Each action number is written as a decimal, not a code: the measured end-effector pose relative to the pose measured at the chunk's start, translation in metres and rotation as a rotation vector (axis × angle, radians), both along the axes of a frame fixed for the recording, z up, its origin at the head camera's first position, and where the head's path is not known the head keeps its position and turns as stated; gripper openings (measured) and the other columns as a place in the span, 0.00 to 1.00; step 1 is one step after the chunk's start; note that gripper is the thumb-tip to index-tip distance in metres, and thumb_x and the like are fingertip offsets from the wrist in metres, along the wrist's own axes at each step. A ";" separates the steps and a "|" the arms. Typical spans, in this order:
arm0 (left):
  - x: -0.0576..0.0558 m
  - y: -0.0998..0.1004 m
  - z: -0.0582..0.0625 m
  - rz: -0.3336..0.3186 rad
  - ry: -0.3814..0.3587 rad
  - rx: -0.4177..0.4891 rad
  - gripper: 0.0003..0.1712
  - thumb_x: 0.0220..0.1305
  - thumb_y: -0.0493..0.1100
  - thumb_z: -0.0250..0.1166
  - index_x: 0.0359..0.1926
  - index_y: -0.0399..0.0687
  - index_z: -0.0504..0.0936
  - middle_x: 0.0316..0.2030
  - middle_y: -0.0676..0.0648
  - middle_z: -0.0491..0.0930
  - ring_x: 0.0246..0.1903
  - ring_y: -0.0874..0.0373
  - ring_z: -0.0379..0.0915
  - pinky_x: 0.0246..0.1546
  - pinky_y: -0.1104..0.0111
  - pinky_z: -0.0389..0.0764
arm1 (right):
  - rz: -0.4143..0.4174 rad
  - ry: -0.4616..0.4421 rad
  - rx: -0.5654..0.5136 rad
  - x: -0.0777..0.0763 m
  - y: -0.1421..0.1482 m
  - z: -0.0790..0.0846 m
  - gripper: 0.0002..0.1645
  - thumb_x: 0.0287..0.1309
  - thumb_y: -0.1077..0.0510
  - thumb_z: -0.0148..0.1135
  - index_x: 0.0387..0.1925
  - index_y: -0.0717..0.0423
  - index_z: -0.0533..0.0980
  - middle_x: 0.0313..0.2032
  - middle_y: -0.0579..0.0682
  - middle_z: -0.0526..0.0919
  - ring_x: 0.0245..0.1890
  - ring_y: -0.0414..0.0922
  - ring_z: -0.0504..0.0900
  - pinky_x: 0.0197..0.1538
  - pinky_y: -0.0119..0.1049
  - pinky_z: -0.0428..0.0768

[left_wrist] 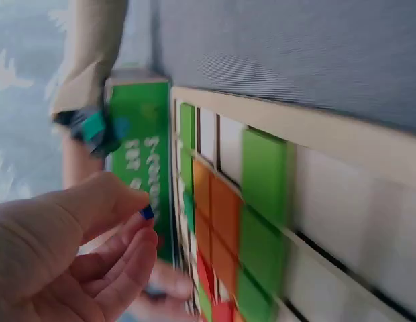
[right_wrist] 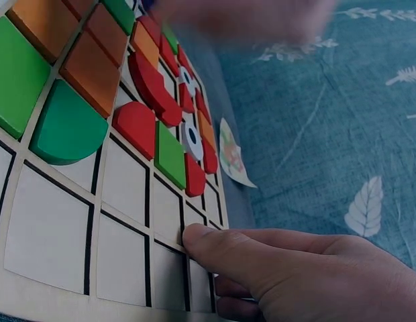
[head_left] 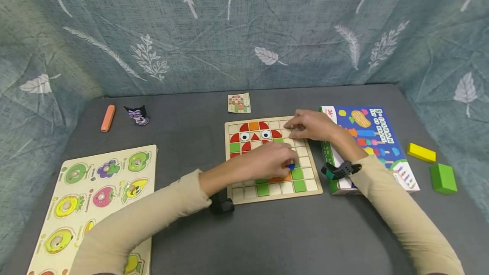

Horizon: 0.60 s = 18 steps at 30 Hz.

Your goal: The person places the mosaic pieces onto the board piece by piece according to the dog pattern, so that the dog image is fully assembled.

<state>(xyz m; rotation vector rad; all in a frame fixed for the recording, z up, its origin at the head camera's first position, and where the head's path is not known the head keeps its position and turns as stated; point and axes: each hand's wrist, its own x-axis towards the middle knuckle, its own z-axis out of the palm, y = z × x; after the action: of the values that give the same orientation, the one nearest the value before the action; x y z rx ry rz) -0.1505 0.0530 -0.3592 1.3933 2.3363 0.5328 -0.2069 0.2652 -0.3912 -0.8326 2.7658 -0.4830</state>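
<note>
A wooden grid board (head_left: pixel 275 197) lies on the table, with red, orange and green tiles and two eye tiles set in some of its squares. My left hand (head_left: pixel 269 160) is above the board's middle and pinches a small blue tile (left_wrist: pixel 147 212) between thumb and fingertips; most of the tile is covered by the fingers. At the board's far right corner, my right hand (head_left: pixel 315 124) holds the edge, with one fingertip over the pale squares. A dark green rounded tile (right_wrist: pixel 70 127) sits in a square near the orange ones in the right wrist view.
A small pattern card (head_left: pixel 239 103) lies behind the board. The blue toy box (head_left: pixel 366 139) is under the right forearm, with yellow (head_left: pixel 421 152) and green (head_left: pixel 443 178) blocks beyond. Leftward are a fruit puzzle (head_left: pixel 91 194), an orange stick (head_left: pixel 108 118) and a small figurine (head_left: pixel 137 115).
</note>
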 end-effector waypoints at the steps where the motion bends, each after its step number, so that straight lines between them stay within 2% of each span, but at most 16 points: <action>1: -0.002 0.012 -0.002 -0.016 0.003 -0.012 0.11 0.62 0.37 0.65 0.46 0.44 0.85 0.39 0.49 0.83 0.36 0.61 0.73 0.39 0.75 0.74 | -0.001 -0.001 -0.003 0.000 0.001 0.000 0.20 0.57 0.51 0.68 0.52 0.50 0.82 0.32 0.49 0.75 0.28 0.39 0.69 0.30 0.32 0.65; 3: -0.007 0.031 -0.007 -0.036 0.011 -0.009 0.11 0.62 0.37 0.65 0.46 0.42 0.85 0.39 0.48 0.84 0.37 0.61 0.75 0.40 0.75 0.75 | 0.000 0.003 0.002 -0.001 0.002 -0.001 0.19 0.58 0.52 0.67 0.51 0.49 0.82 0.32 0.48 0.75 0.28 0.39 0.69 0.30 0.31 0.65; 6: -0.014 0.043 -0.012 -0.034 0.006 0.007 0.11 0.62 0.38 0.66 0.45 0.42 0.86 0.38 0.49 0.86 0.37 0.61 0.79 0.41 0.76 0.78 | 0.004 0.006 0.007 -0.002 -0.001 -0.001 0.18 0.59 0.52 0.66 0.51 0.49 0.83 0.32 0.48 0.74 0.28 0.39 0.70 0.29 0.31 0.66; 14: -0.020 0.055 -0.021 -0.015 -0.033 -0.032 0.12 0.62 0.41 0.67 0.45 0.42 0.86 0.38 0.48 0.87 0.38 0.61 0.80 0.41 0.77 0.77 | -0.004 0.002 0.019 -0.002 0.000 0.001 0.18 0.60 0.52 0.65 0.52 0.48 0.82 0.32 0.48 0.74 0.30 0.40 0.73 0.30 0.31 0.68; 18: -0.023 0.057 -0.023 -0.005 -0.068 -0.052 0.12 0.61 0.41 0.69 0.45 0.42 0.86 0.39 0.48 0.87 0.39 0.61 0.80 0.41 0.78 0.77 | -0.007 -0.001 0.028 -0.002 0.002 -0.001 0.18 0.60 0.52 0.65 0.52 0.48 0.82 0.33 0.48 0.74 0.29 0.40 0.71 0.30 0.31 0.66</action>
<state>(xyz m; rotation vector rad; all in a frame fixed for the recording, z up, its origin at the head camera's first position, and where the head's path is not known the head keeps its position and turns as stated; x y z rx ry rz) -0.1739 0.1097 -0.3818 1.3363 2.2756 0.5065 -0.2090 0.2671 -0.3922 -0.8157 2.7687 -0.4452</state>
